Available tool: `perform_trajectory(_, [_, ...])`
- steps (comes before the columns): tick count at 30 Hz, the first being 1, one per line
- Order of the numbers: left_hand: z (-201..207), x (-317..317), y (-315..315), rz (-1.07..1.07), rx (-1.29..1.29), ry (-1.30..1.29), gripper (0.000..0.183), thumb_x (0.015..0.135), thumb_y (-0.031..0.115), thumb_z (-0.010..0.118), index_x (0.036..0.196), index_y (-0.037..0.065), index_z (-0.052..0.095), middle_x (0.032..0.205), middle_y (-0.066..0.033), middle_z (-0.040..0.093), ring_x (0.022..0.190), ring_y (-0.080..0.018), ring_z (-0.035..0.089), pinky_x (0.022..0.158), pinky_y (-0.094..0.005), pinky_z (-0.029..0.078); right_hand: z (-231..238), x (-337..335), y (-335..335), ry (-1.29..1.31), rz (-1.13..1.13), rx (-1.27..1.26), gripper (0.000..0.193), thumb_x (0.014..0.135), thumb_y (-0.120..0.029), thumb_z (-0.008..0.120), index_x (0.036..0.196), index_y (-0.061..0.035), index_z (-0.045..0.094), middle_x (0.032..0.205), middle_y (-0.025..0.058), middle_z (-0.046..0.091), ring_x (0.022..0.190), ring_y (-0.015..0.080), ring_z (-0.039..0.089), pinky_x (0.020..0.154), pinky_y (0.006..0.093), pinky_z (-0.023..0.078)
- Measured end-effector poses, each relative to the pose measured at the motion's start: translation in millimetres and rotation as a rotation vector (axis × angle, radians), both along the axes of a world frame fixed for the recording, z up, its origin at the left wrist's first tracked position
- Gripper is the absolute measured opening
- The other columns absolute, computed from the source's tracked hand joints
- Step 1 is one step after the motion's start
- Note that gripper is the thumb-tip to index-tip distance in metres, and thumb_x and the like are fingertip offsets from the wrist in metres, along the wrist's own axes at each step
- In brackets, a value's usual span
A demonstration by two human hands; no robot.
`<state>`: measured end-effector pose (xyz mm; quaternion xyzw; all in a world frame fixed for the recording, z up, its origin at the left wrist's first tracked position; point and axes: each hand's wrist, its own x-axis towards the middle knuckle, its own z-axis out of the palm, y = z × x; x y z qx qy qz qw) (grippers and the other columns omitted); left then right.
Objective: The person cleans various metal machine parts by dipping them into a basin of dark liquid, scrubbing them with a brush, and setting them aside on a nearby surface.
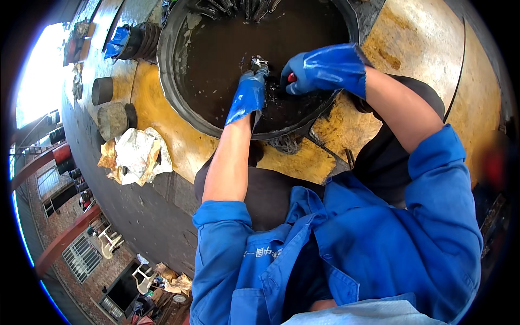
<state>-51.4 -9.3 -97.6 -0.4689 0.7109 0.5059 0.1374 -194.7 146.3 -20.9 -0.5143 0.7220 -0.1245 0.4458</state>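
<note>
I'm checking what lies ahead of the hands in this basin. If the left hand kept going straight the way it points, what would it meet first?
The left hand points up the picture, its grip closed on a small grey metal part. Beyond that lies only the dark liquid in the round basin, then probably the dark parts at its far rim; depth is unclear.

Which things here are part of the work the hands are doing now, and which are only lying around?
In use:
- left hand, blue glove, holding a small metal part
- right hand, blue glove, its grip closed on a red-handled tool
- round black basin of dark liquid

Lying about:
- crumpled paper and plastic
- two grey cylinders
- stacked dark rings
</note>
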Motion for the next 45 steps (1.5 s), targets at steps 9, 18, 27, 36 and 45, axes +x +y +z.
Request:
perform_trajectory(9, [44.3,22.2,-50.7,0.212,-0.201,0.366,0.05,0.104,0.048,0.052,0.125,0.006,0.067,0.111,-0.0174,0.072,0.091,-0.0281,0.065,0.089,-0.0372,0.051,44.6,-29.1,4.3,-0.004,-0.219,-0.041,0.034,0.092,-0.035,0.068,0.119,-0.015,0.072,0.105,0.0085,0.075,0.097,0.0232,0.07,0.088,0.04,0.055])
perform_trajectory(18, [67.3,42.0,-58.0,0.315,-0.117,0.575,0.049,0.103,0.044,0.051,0.127,0.004,0.065,0.115,-0.0171,0.07,0.097,-0.0292,0.064,0.094,-0.0393,0.048,5.3,-73.8,-1.9,-0.142,-0.482,-0.571,0.038,0.1,-0.04,0.066,0.121,-0.0097,0.072,0.099,0.0055,0.076,0.085,0.0117,0.07,0.078,0.0293,0.057])
perform_trajectory(27, [76.6,58.2,-65.8,0.395,-0.074,0.631,0.048,0.102,0.039,0.05,0.129,0.002,0.064,0.12,-0.0169,0.069,0.103,-0.0304,0.062,0.098,-0.0415,0.045,60.9,-69.5,5.9,-0.235,-0.84,-0.515,0.035,0.097,-0.04,0.07,0.11,-0.0073,0.076,0.09,0.002,0.074,0.079,0.0103,0.064,0.071,0.0269,0.053])
perform_trajectory(36, [75.5,54.3,-58.5,0.43,-0.01,0.647,0.047,0.101,0.034,0.049,0.13,0.0,0.063,0.124,-0.0166,0.067,0.109,-0.0315,0.06,0.102,-0.0436,0.042,26.4,-60.3,-3.8,-0.365,-0.503,-0.674,0.045,0.095,-0.05,0.069,0.121,-0.0142,0.073,0.093,0.0058,0.075,0.08,0.0125,0.068,0.078,0.0311,0.057])
perform_trajectory(45, [77.3,58.4,-57.2,0.464,0.019,0.645,0.047,0.1,0.03,0.048,0.132,-0.002,0.061,0.128,-0.0163,0.066,0.115,-0.0326,0.059,0.107,-0.0457,0.04,32.4,-46.0,-8.3,-0.176,-0.398,-0.618,0.03,0.099,-0.031,0.068,0.122,-0.0131,0.072,0.107,0.0055,0.075,0.098,0.0135,0.068,0.093,0.0306,0.054])
